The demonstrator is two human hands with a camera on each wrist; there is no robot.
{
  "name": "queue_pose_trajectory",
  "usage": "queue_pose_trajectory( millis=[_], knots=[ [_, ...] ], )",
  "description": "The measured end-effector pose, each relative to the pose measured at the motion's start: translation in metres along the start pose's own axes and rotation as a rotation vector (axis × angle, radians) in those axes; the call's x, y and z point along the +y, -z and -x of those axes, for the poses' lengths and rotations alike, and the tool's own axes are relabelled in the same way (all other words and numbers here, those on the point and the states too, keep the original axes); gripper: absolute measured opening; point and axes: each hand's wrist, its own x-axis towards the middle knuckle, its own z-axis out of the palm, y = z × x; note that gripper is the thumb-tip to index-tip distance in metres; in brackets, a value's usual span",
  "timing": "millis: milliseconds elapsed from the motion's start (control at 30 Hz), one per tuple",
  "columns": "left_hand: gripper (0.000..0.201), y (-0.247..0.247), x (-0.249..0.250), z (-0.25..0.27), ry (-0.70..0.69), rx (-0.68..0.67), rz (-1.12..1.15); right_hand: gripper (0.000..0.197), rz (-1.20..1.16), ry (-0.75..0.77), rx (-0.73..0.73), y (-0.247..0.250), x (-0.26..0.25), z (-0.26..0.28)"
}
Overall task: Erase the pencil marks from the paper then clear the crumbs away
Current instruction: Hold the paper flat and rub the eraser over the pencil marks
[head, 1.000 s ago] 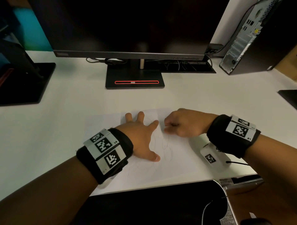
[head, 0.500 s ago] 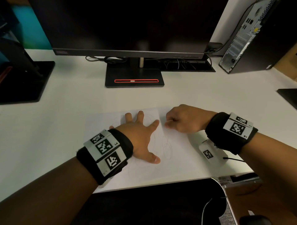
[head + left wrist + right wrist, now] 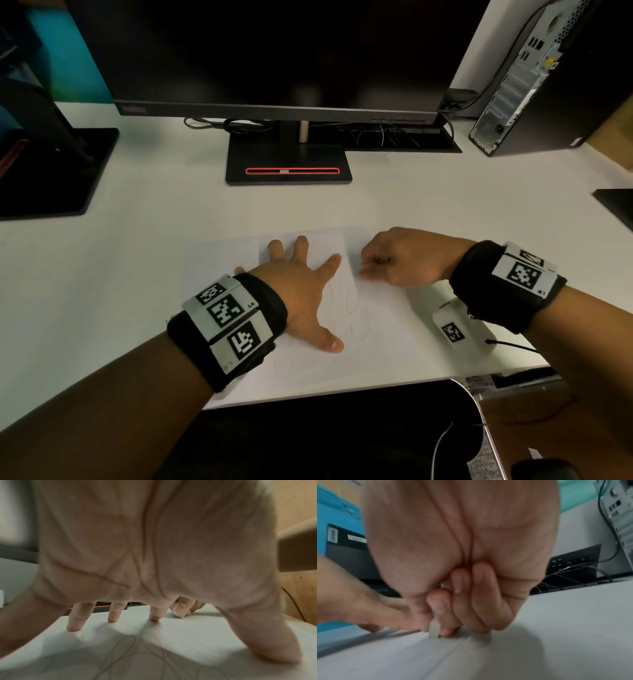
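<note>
A white paper [image 3: 394, 335] with faint looping pencil marks [image 3: 356, 308] lies near the desk's front edge. My left hand [image 3: 308, 274] lies flat on it with fingers spread, pressing it down; the marks [image 3: 130, 642] run under its palm. My right hand [image 3: 364, 270] is curled just right of the left index finger, on the paper's far right part. Its thumb and fingers pinch a small white eraser [image 3: 434, 630], whose tip touches the sheet. The eraser [image 3: 178, 614] also shows beyond the left fingers. I see no crumbs.
A monitor stand [image 3: 287, 164] stands behind the paper on the white desk [image 3: 137, 257]. A second black base [image 3: 51, 171] sits at far left, a computer tower [image 3: 534, 75] at back right, a dark flat object [image 3: 616, 205] at the right edge.
My right hand with the eraser has shifted slightly away and back over the same spot of the paper. The left hand has stayed pressed flat.
</note>
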Motion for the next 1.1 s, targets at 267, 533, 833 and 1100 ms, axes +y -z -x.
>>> queue_pose_trajectory(
  millis=[267,533,833,1100],
  knots=[
    [0.131,0.002,0.001,0.001,0.001,-0.004,0.002,0.04,-0.019,0.032,-0.004,-0.004,0.002,0.003],
    [0.131,0.001,0.001,0.0,0.002,-0.006,-0.002,0.04,-0.007,0.056,-0.016,-0.009,0.001,0.004],
    [0.132,0.0,0.0,0.0,-0.001,-0.009,-0.002,0.04,-0.005,0.073,0.01,-0.009,0.0,0.003],
    [0.131,-0.001,0.0,-0.001,0.003,-0.003,-0.005,0.039,0.015,0.095,-0.013,-0.01,-0.006,0.001]
  ],
)
